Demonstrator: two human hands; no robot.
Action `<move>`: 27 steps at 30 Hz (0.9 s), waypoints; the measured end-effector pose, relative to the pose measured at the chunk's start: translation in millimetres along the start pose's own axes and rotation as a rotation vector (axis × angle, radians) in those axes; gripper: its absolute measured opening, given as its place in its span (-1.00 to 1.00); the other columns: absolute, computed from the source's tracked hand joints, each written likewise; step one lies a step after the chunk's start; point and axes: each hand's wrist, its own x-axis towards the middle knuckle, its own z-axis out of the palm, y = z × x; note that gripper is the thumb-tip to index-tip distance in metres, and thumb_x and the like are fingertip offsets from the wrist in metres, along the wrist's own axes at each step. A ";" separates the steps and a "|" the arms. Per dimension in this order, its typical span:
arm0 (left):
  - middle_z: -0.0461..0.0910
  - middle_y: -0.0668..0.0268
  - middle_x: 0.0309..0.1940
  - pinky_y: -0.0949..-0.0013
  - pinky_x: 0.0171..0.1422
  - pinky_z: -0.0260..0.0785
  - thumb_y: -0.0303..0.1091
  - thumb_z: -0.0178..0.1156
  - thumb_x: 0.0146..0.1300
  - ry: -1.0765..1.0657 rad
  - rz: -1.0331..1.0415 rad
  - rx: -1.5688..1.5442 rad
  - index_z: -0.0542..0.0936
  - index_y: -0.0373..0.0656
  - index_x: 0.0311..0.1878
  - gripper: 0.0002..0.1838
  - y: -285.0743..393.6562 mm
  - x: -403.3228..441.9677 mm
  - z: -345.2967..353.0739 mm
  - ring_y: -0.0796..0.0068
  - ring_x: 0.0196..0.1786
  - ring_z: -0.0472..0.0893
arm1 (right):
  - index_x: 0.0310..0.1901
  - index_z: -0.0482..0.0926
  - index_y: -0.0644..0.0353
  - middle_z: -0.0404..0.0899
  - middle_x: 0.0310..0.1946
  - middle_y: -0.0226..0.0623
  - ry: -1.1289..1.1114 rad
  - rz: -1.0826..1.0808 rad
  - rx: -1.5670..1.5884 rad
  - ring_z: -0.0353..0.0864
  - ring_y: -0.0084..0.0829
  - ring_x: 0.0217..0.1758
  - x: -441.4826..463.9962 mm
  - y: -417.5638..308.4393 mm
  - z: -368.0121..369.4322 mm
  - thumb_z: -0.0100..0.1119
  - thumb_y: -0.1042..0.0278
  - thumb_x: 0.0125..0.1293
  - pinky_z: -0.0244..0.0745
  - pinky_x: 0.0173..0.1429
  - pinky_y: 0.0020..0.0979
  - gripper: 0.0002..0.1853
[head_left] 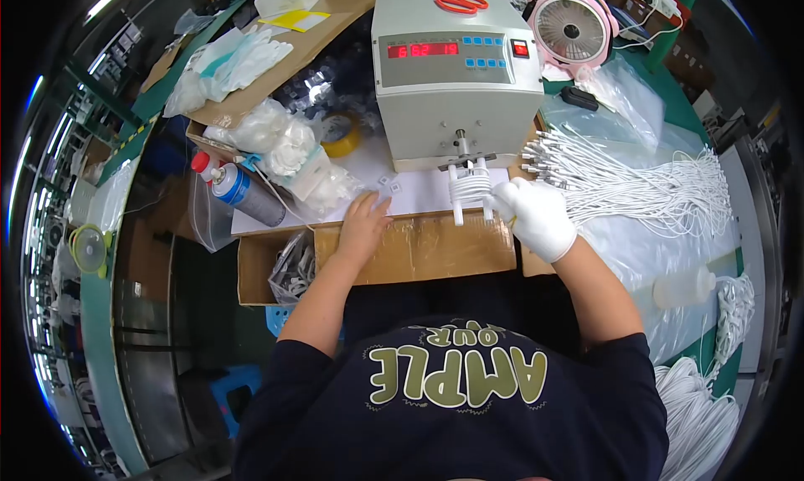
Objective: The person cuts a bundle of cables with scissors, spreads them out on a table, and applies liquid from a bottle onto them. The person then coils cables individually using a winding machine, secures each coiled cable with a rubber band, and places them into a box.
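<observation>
A grey machine point(456, 87) with a red lit display stands in front of me. White cable point(471, 188) is wound around the prongs of its winding head. My right hand point(536, 217), in a white glove, is closed at the right side of this coil; what its fingers pinch is too small to name. Bare, my left hand point(364, 225) rests with its fingers apart at the cardboard edge, near small clear pieces point(390, 184) on the white surface. It holds nothing that shows.
Bundled white cables point(636, 183) lie to the right, below a pink fan point(571, 30). On the left are a spray can point(247, 194), plastic bags point(289, 150) and yellow tape point(340, 136). Red scissors point(461, 2) lie on the machine. A cardboard box point(419, 246) borders the work surface.
</observation>
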 end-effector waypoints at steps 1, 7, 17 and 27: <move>0.51 0.04 0.08 0.10 0.30 0.30 -0.34 0.31 0.13 -0.013 -0.023 -0.045 0.56 -0.24 0.07 -0.58 -1.3 2.5 -2.0 -0.01 0.19 0.44 | -0.17 0.51 0.04 0.51 -0.47 -0.27 -0.022 0.013 -0.012 0.58 -0.17 -0.39 -4.1 0.4 1.4 0.22 0.29 0.21 0.46 -0.33 -0.22 -0.82; 0.53 0.07 0.06 0.29 0.16 0.40 -0.39 0.23 0.25 0.139 -0.345 -0.465 0.53 -0.24 0.06 -0.67 61.2 55.0 -18.5 0.15 0.05 0.57 | 0.23 0.36 0.10 0.54 -0.23 -0.35 0.196 0.579 1.331 0.57 -0.50 -0.26 0.5 -58.0 55.3 0.13 0.14 0.38 0.49 -0.21 -0.42 -0.54; 0.65 0.21 -0.18 0.37 -0.05 0.44 -0.28 0.16 0.34 -0.547 -0.208 -0.671 0.57 -0.23 0.07 -0.69 155.3 130.0 -60.8 0.43 -0.15 0.63 | 0.30 0.26 0.12 0.37 0.12 -0.35 0.482 0.842 1.923 0.42 -0.51 0.16 10.7 -87.3 99.9 -0.12 0.12 0.52 0.42 0.11 -0.46 -0.57; 0.63 0.21 -0.08 0.38 0.02 0.47 -0.38 0.24 0.27 -0.493 0.183 -0.670 0.61 -0.16 0.08 -0.69 150.4 74.7 -81.8 0.34 -0.11 0.63 | -0.30 0.44 0.17 0.58 -0.51 -0.13 -0.235 0.259 0.364 0.64 -0.03 -0.39 -37.3 -55.9 -12.5 0.15 0.21 0.23 0.53 -0.32 -0.11 -0.79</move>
